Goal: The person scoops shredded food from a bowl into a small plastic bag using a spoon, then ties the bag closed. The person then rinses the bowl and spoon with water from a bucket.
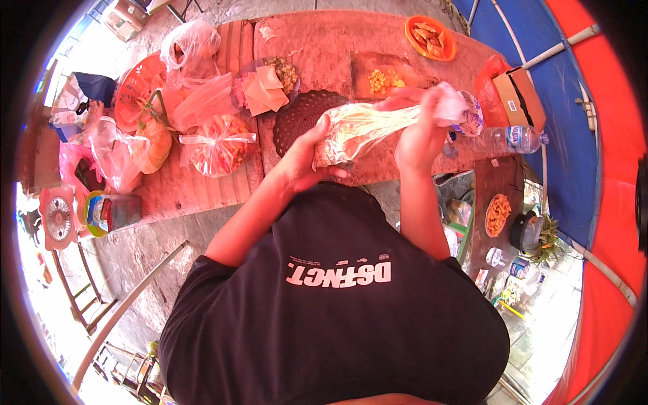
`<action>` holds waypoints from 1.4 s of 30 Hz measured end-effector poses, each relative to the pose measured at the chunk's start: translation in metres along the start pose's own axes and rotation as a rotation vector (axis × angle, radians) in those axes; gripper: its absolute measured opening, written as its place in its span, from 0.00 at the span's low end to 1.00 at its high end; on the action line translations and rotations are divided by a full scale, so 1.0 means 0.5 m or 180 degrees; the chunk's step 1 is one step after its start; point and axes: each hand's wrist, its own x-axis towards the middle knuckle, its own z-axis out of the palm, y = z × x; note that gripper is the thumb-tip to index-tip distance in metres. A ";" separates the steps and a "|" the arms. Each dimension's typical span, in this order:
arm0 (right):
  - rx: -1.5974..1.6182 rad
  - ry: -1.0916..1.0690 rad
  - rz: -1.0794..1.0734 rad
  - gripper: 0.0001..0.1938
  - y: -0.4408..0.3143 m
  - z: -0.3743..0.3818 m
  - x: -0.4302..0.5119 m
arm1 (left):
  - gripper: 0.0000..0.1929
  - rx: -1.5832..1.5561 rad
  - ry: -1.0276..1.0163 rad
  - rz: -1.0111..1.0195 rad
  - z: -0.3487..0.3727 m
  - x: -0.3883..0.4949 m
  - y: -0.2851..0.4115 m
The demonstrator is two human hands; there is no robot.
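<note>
My left hand supports the full end of a clear plastic bag holding pale, shredded food I cannot identify. My right hand is closed around the bag's narrowed neck, beside bunched whitish plastic. Past those fingers sits a purple-and-white patterned item, partly covered. Under the bag, a dark perforated plastic basket shows only in part. Behind my hands lies a cutting board with chopped yellow pieces on it.
Left on the wooden table are a tied bag of chopped food, square sheets, a red basket and plastic bags. Rightward are an orange bowl, a water bottle and a cardboard box.
</note>
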 end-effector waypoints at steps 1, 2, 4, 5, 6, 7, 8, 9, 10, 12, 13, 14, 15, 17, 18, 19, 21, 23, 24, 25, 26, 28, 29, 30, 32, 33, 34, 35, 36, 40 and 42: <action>-0.0136 -0.0113 0.0120 0.21 0.006 0.001 -0.005 | 0.35 0.0225 0.0445 -0.0107 -0.002 -0.002 -0.009; -0.0274 -0.0228 0.0236 0.19 0.013 -0.002 -0.009 | 0.34 0.0359 0.0435 -0.0002 -0.007 0.001 -0.009; -0.0885 -0.0642 0.0025 0.19 0.029 -0.013 -0.014 | 0.32 0.0581 0.0265 0.0200 -0.018 0.007 -0.009; -0.1191 -0.0855 -0.0089 0.21 0.038 -0.020 -0.020 | 0.31 0.0607 0.0396 0.0227 -0.024 0.008 -0.009; -0.1488 -0.1004 0.0171 0.26 0.043 -0.031 -0.026 | 0.31 0.0628 0.0460 0.0279 -0.030 0.008 -0.007; -0.1460 -0.1119 0.0251 0.24 0.053 -0.036 -0.031 | 0.30 0.0632 0.0531 0.0327 -0.036 0.008 -0.005; -0.1471 -0.1191 0.0353 0.22 0.064 -0.038 -0.035 | 0.32 0.0664 0.0522 0.0326 -0.041 0.010 -0.003; -0.1486 -0.1264 0.0454 0.21 0.075 -0.040 -0.040 | 0.33 0.0672 0.0519 0.0321 -0.044 0.010 -0.001; -0.1177 -0.1103 0.0729 0.18 0.086 -0.038 -0.044 | 0.35 0.0678 0.0515 0.0320 -0.046 0.012 0.001; -0.1323 -0.1034 0.0242 0.15 0.101 -0.037 -0.047 | 0.40 0.1362 0.0624 0.0505 -0.045 0.012 0.007; -0.1509 -0.1044 -0.0014 0.14 0.105 -0.038 -0.046 | 0.43 0.1702 0.0679 0.0591 -0.041 0.012 0.009; -0.1674 -0.1067 -0.0331 0.14 0.108 -0.037 -0.042 | 0.48 0.2586 0.0788 0.1126 -0.037 0.008 0.012; -0.1613 -0.1101 -0.0288 0.14 0.109 -0.036 -0.037 | 0.53 0.3471 0.0889 0.1664 -0.031 0.004 0.016; -0.1487 -0.1169 -0.0189 0.15 0.109 -0.031 -0.024 | 0.62 0.5234 0.1067 0.2742 -0.017 -0.010 0.025; -0.1649 -0.1164 0.0272 0.16 0.109 -0.026 -0.018 | 0.63 0.5494 0.0973 0.2971 -0.010 -0.006 0.032; -0.1696 -0.1280 0.0192 0.18 0.108 -0.020 -0.012 | 0.61 0.5206 0.0834 0.2542 -0.002 -0.007 0.036; -0.1393 -0.1320 0.0256 0.21 0.106 -0.006 -0.004 | 0.58 0.4656 0.0586 0.1819 0.011 -0.008 0.044; -0.1024 -0.1363 0.0526 0.23 0.097 0.004 0.009 | 0.53 0.4661 0.0722 0.1729 0.018 -0.017 0.051; -0.0854 -0.1361 0.0648 0.24 0.091 0.007 0.018 | 0.53 0.4634 0.0696 0.1786 0.021 -0.022 0.052; -0.0611 -0.1434 0.0728 0.26 0.084 0.010 0.028 | 0.52 0.4607 0.0692 0.1847 0.023 -0.027 0.053; -0.0898 -0.1346 0.0440 0.28 0.080 0.016 0.037 | 0.50 0.4614 0.0833 0.1956 0.026 -0.029 0.048; -0.1437 -0.1309 0.0870 0.23 0.058 0.012 0.049 | 0.51 0.4596 0.1070 0.2083 0.030 -0.035 0.041; -0.1701 -0.1298 0.1081 0.22 0.048 0.010 0.054 | 0.51 0.4602 0.1208 0.2112 0.031 -0.036 0.039; -0.1561 -0.0998 0.1126 0.23 0.047 0.019 0.052 | 0.51 0.4769 0.1332 0.2131 0.030 -0.038 0.040; -0.0902 -0.0834 0.0826 0.21 0.046 0.033 0.043 | 0.50 0.5112 0.1544 0.2152 0.028 -0.039 0.039; -0.0591 -0.0825 0.0607 0.21 0.047 0.038 0.039 | 0.49 0.5134 0.1536 0.2160 0.026 -0.039 0.039; -0.0817 -0.0765 0.0458 0.20 0.046 0.041 0.041 | 0.49 0.5160 0.1524 0.2164 0.025 -0.038 0.038; -0.0985 -0.0880 0.0159 0.18 0.047 0.043 0.042 | 0.48 0.5191 0.1512 0.2170 0.023 -0.037 0.039; -0.1149 -0.0995 -0.0140 0.16 0.047 0.043 0.045 | 0.48 0.5189 0.1438 0.2200 0.021 -0.038 0.038; -0.1413 -0.1191 -0.0162 0.10 0.047 0.028 0.058 | 0.47 0.5101 0.1121 0.2400 0.011 -0.043 0.039; -0.1082 -0.1259 -0.0024 0.10 0.054 0.025 0.058 | 0.47 0.5013 0.0990 0.2553 0.007 -0.046 0.041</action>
